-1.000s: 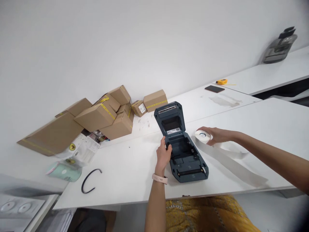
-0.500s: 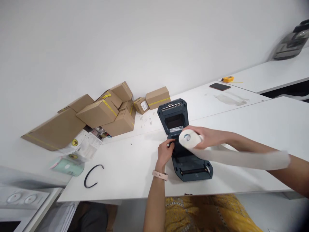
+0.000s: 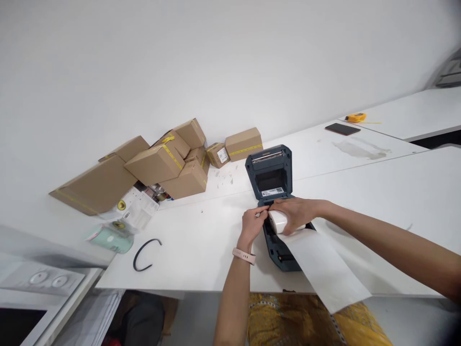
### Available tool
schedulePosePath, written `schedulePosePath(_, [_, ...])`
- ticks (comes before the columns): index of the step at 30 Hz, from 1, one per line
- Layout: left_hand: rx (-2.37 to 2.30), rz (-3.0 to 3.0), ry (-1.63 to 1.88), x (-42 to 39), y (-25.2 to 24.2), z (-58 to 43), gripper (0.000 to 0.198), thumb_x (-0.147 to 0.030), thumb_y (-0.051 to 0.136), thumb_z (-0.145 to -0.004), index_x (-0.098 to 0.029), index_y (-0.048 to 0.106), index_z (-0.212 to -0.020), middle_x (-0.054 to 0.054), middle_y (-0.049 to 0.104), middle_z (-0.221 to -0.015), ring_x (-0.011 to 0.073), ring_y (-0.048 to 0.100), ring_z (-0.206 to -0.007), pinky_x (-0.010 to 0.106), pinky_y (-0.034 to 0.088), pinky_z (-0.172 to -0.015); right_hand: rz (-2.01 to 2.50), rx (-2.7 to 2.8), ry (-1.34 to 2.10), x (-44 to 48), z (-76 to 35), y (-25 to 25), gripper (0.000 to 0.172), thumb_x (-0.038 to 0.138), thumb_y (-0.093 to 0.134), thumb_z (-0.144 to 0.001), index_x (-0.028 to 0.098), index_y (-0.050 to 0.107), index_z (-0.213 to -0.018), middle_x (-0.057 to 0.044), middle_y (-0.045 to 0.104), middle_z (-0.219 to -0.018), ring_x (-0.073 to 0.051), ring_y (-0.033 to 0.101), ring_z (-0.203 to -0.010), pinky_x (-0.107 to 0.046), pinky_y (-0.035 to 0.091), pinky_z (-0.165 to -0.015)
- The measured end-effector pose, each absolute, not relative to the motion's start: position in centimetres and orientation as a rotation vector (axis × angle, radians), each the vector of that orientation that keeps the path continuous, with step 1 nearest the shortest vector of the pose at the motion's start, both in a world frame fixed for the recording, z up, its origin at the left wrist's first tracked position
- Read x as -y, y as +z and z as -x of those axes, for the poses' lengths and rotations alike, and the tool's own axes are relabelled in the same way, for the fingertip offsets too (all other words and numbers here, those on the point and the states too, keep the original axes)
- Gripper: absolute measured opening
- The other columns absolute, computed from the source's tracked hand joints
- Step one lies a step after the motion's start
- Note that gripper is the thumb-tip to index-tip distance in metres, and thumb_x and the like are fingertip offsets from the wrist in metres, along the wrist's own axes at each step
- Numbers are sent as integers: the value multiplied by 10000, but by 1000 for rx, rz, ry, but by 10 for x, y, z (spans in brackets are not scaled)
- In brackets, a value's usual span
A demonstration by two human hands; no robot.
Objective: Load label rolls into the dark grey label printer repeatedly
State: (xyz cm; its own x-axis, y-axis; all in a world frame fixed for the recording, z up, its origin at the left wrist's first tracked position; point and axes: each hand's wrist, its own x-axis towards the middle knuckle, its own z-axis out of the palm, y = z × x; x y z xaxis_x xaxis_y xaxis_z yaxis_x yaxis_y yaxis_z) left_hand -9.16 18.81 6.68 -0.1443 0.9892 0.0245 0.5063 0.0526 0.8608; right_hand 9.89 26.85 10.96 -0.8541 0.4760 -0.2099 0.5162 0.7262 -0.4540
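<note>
A dark label printer (image 3: 269, 175) stands on the white table with its lid raised. My right hand (image 3: 297, 211) is closed round a white label roll (image 3: 277, 221), which sits down in the printer's bay. From the roll a long strip of labels (image 3: 324, 269) runs over the printer's front and hangs past the table edge. My left hand (image 3: 254, 223), with a pink band at the wrist, grips the printer's left side at the bay, its fingers curled. The fingertips and the inside of the bay are partly hidden.
Cardboard boxes (image 3: 154, 163) are piled at the back left, near a clear plastic package (image 3: 139, 211) and a mint-green container (image 3: 111, 239). A black headband-like loop (image 3: 135, 257) lies on the left. At the back right are a phone (image 3: 342, 129) and a yellow tape measure (image 3: 356, 117).
My right hand has lowered the label roll into the printer's bay. The strip has swung from along my right forearm to the printer's front. My left hand stays at the printer's side.
</note>
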Motion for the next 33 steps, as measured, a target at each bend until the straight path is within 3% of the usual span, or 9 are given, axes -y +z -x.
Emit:
schedulePosePath(8, [-1735,-1508,1005,-184,70,90,306,-295,611,-893,-245,792,-1135,47,801,-1106,257,724,-1039,388,540,-983,-851,-2756,-705,-286,-87,89,928,686,730,-641,196,583,-1416,-186,632,-1341,-455,617,-1199,-540,504,-939])
schedulePosePath(16, [-1778,-1519,1032,-181,68,83,294,-294,605,-901,-257,789,-1128,40,787,-1157,260,712,-1089,382,522,-1010,-743,-2768,-782,-297,-88,87,931,633,774,-637,202,575,-1439,-168,652,-1353,-432,615,-1227,-511,511,-966])
schedulePosePath(21, [-1805,-1550,1067,-172,65,70,348,-304,505,-966,-262,732,-1227,35,719,-1315,253,653,-1218,392,474,-1079,-856,-2798,-816,-290,-90,88,979,634,815,-596,204,569,-1440,-164,656,-1363,-423,630,-1203,-484,525,-939])
schedulePosePath(24, [-1813,-1548,1064,-167,61,64,422,-347,470,-989,-267,633,-1370,38,613,-1463,257,555,-1361,400,414,-1152,-858,-2866,-727,-285,-91,85,904,605,798,-644,189,589,-1420,-172,659,-1364,-426,619,-1219,-500,498,-980])
schedulePosePath(29, [-1703,-1396,1109,-142,47,58,644,-488,460,-1000,-255,330,-1587,48,342,-1661,231,338,-1525,353,315,-1230,-860,-3015,-720,-270,-103,89,752,562,750,-736,190,629,-1379,-170,644,-1394,-424,596,-1259,-531,465,-1031])
schedulePosePath(31, [-1698,-1165,1208,-117,35,54,759,-567,500,-968,-234,257,-1605,103,310,-1673,252,358,-1515,329,402,-1170,-897,-3184,-858,-261,-114,102,559,577,672,-820,230,704,-1257,-125,700,-1315,-373,640,-1203,-499,489,-1015])
schedulePosePath(33, [-1685,-875,1407,-85,22,48,794,-621,535,-928,-220,298,-1571,157,353,-1644,273,449,-1458,313,494,-1073,-1067,-3451,-1038,-254,-126,121,411,588,562,-911,273,747,-1101,-79,752,-1174,-310,675,-1121,-462,509,-1003])
